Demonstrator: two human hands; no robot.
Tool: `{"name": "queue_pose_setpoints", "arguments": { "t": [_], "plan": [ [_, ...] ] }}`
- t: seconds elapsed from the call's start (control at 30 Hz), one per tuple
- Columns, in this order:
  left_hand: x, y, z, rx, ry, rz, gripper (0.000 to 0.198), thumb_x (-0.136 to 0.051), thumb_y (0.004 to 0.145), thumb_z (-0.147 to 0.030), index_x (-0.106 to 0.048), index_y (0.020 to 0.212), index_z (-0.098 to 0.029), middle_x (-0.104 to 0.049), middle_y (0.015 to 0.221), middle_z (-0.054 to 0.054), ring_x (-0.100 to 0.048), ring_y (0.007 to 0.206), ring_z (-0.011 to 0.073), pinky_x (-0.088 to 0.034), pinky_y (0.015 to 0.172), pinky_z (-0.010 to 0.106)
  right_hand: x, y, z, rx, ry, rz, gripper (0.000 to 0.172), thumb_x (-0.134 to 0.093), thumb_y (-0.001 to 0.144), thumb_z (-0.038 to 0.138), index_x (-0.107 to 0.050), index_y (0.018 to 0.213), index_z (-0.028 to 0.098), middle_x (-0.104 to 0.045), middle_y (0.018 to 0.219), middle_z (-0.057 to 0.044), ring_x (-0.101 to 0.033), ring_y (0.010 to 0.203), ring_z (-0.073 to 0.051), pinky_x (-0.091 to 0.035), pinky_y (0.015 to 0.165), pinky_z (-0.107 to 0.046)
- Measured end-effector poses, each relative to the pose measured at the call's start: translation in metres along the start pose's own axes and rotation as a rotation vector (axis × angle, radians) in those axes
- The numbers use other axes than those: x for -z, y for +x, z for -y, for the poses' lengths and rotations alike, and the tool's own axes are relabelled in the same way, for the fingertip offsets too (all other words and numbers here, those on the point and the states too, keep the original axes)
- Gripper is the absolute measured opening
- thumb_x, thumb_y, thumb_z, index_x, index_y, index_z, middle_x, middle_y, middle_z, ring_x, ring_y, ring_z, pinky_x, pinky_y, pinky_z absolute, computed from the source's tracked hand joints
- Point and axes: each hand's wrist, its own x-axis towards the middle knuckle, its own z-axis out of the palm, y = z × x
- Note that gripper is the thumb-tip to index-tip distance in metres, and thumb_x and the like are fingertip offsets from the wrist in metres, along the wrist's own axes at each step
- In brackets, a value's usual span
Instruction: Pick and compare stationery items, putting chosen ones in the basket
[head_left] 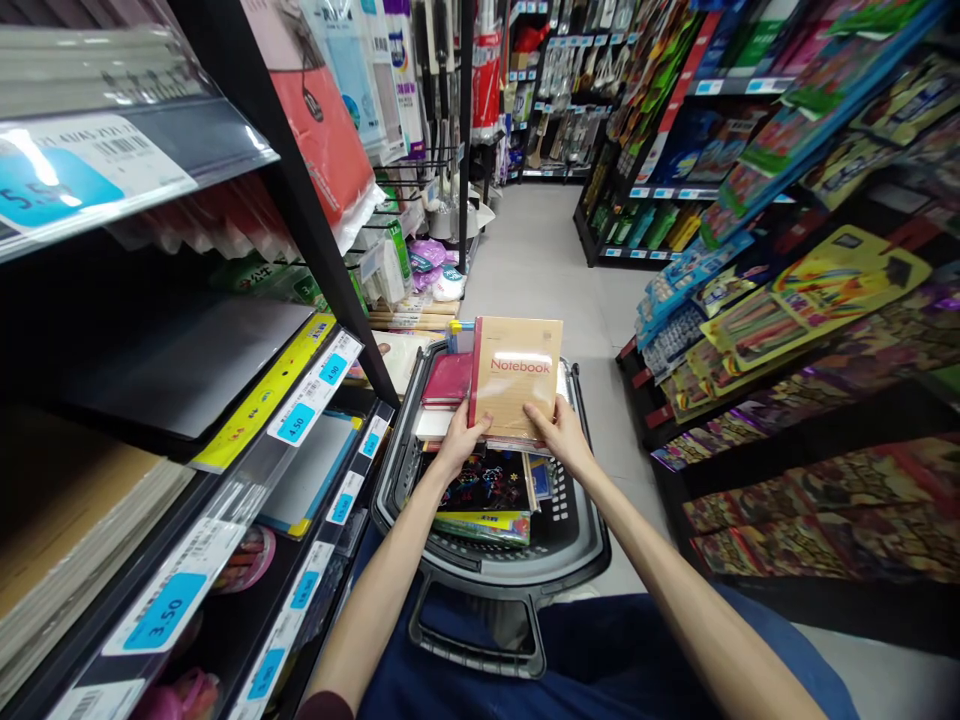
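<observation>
A tan book marked "Notebook" is held upright over a grey shopping basket. My left hand grips its lower left edge, and my right hand grips its lower right corner. Under the notebook lie more thin books in a stack. In the basket are a dark red notebook, a black pad with rainbow drawings and a yellow-green packet.
Black shelves with blue price tags stand close on the left, holding folders and pads. Colourful books fill the slanted racks on the right. A grey floor aisle runs ahead to more shelves.
</observation>
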Motion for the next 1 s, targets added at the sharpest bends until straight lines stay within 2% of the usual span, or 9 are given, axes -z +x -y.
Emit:
{"name": "queue_pose_setpoints", "arguments": {
  "t": [0.1,0.23,0.37,0.47,0.53,0.6,0.73,0.9,1.0],
  "plan": [
    [0.001,-0.001,-0.005,-0.013,0.183,-0.044,0.051,-0.068,0.081,-0.047,-0.059,0.122,-0.018,-0.067,0.12,0.011,-0.062,0.112,0.0261,-0.047,0.099,0.038,-0.002,0.001,-0.005,-0.045,0.014,-0.015,0.053,-0.067,0.079,0.059,-0.056,0.11,0.017,-0.066,0.106,-0.012,-0.066,0.081,-0.025,-0.055,0.045,-0.027],
    [0.0,-0.005,-0.012,-0.038,0.354,-0.04,0.055,-0.067,0.08,-0.049,-0.057,0.125,-0.018,-0.068,0.118,0.011,-0.063,0.109,0.0269,-0.046,0.098,0.038,-0.005,0.002,-0.011,-0.129,0.272,-0.012,0.045,-0.069,0.082,0.051,-0.062,0.108,0.015,-0.069,0.106,-0.011,-0.067,0.084,-0.021,-0.057,0.058,-0.024],
    [-0.003,-0.008,-0.01,-0.032,0.404,0.005,0.079,-0.078,0.07,-0.048,-0.048,0.137,-0.018,-0.063,0.127,0.013,-0.059,0.116,0.0291,-0.044,0.102,0.04,-0.006,0.003,-0.005,-0.36,0.414,-0.035,0.035,-0.063,0.088,0.045,-0.063,0.104,0.013,-0.071,0.095,-0.013,-0.065,0.059,-0.017,-0.041,0.034,-0.018],
    [-0.003,-0.008,-0.007,-0.095,0.496,-0.048,0.097,-0.084,0.063,-0.041,-0.037,0.145,-0.021,-0.053,0.138,0.015,-0.049,0.128,0.0314,-0.038,0.108,0.045,-0.005,0.002,0.004,-0.408,0.478,-0.048,0.028,-0.064,0.088,0.038,-0.061,0.098,0.012,-0.071,0.089,-0.013,-0.062,0.049,-0.014,-0.038,0.03,-0.017],
    [-0.003,-0.008,-0.006,-0.203,0.594,-0.099,0.095,-0.084,0.062,-0.034,-0.038,0.145,-0.025,-0.046,0.143,0.014,-0.042,0.134,0.0321,-0.035,0.112,0.047,-0.004,0.001,0.009,-0.42,0.496,-0.076,0.024,-0.064,0.087,0.035,-0.06,0.095,0.013,-0.071,0.088,-0.013,-0.062,0.047,-0.014,-0.04,0.031,-0.018],
    [-0.004,-0.008,-0.007,-0.34,0.703,-0.113,0.083,-0.08,0.066,-0.024,-0.045,0.141,-0.027,-0.042,0.146,0.011,-0.039,0.136,0.0315,-0.032,0.114,0.048,-0.005,-0.001,0.016,-0.414,0.498,-0.1,0.022,-0.066,0.085,0.033,-0.058,0.092,0.014,-0.071,0.088,-0.012,-0.062,0.048,-0.015,-0.043,0.032,-0.019],
    [-0.007,-0.009,-0.008,-0.538,0.838,0.009,0.064,-0.065,0.075,-0.012,-0.052,0.137,-0.026,-0.048,0.145,0.008,-0.037,0.139,0.0287,-0.03,0.117,0.048,-0.01,-0.009,0.03,-0.317,0.459,-0.093,0.029,-0.075,0.074,0.03,-0.053,0.089,0.018,-0.07,0.084,-0.007,-0.065,0.054,-0.017,-0.048,0.036,-0.021],
    [-0.008,-0.013,-0.006,-0.564,0.794,0.048,0.062,-0.054,0.081,-0.013,-0.046,0.142,-0.023,-0.052,0.143,0.008,-0.046,0.134,0.0249,-0.036,0.115,0.043,-0.012,-0.025,0.051,-0.055,0.3,0.044,0.041,-0.077,0.072,0.045,-0.048,0.089,0.021,-0.068,0.085,-0.003,-0.065,0.052,-0.018,-0.051,0.037,-0.025],
    [-0.007,-0.014,-0.011,-0.495,0.702,-0.115,0.049,-0.055,0.085,-0.02,-0.056,0.134,-0.022,-0.061,0.132,0.01,-0.059,0.121,0.0259,-0.047,0.104,0.038,-0.006,-0.03,0.063,-0.012,0.346,0.235,0.041,-0.067,0.081,0.055,-0.053,0.094,0.019,-0.068,0.09,-0.006,-0.068,0.06,-0.019,-0.054,0.045,-0.026]
  ]
}}
